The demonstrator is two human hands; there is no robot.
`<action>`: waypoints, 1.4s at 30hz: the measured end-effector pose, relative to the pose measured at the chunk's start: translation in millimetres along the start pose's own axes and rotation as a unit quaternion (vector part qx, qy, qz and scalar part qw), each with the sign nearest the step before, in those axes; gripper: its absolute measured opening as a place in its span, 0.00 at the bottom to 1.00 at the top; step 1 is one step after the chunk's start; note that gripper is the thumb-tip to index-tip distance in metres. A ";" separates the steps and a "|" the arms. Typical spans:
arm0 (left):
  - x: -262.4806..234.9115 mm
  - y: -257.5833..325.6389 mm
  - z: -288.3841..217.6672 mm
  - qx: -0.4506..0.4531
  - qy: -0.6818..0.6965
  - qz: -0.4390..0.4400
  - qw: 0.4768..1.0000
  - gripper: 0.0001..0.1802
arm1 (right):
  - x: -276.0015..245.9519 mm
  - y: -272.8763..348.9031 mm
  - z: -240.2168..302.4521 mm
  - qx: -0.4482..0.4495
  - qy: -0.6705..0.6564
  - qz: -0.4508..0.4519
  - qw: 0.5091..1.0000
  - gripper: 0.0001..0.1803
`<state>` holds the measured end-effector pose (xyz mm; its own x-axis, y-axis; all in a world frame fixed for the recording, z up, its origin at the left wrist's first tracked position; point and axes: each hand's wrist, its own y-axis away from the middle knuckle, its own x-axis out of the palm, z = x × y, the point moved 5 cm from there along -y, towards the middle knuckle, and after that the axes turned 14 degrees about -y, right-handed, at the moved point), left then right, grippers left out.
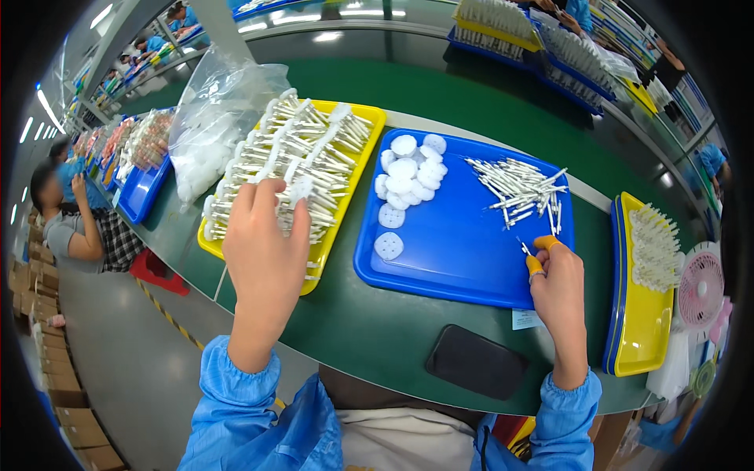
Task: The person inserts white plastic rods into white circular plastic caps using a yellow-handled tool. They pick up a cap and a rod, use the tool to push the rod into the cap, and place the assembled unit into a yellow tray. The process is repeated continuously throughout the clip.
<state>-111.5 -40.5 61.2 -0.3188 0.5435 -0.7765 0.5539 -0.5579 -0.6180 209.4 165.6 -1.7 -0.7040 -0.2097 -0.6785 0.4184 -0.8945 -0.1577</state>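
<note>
My left hand (271, 251) is over a yellow tray (334, 250) filled with rows of white rods (326, 169) and white round caps. Its thumb and forefinger are apart, close to a white cap (301, 188); its other fingers curl out of sight. My right hand (559, 279), with yellow finger covers on thumb and forefinger, pinches a thin white rod (525, 248) over the right side of a blue tray (455, 271). In that tray lie a heap of white perforated discs (403, 173) and a loose pile of similar rods (518, 188).
A black phone (477, 362) lies on the green table before me. To the right are stacked trays (642, 330) and a pink fan (700, 286). A clear plastic bag (212, 125) stands behind the yellow tray. A person (78, 220) sits at the left.
</note>
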 end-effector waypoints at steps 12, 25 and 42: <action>41.5 25.6 -87.1 0.296 0.029 0.222 0.929 0.16 | -7.5 12.0 21.5 -0.082 -0.062 0.086 0.991 0.21; 53.3 36.3 -150.5 0.073 0.492 0.433 0.752 0.14 | -12.0 32.1 57.9 -0.194 -0.196 0.094 0.957 0.24; 49.5 41.9 -150.2 0.104 0.449 0.353 0.814 0.09 | -1.0 31.6 51.5 -0.184 -0.125 0.127 0.967 0.22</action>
<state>11.5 57.2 15.4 0.7647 0.2284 -0.6025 0.1835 -0.9735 -0.1361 193.8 117.2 31.0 -0.6491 -0.5340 -0.5417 0.7393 -0.6107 -0.2838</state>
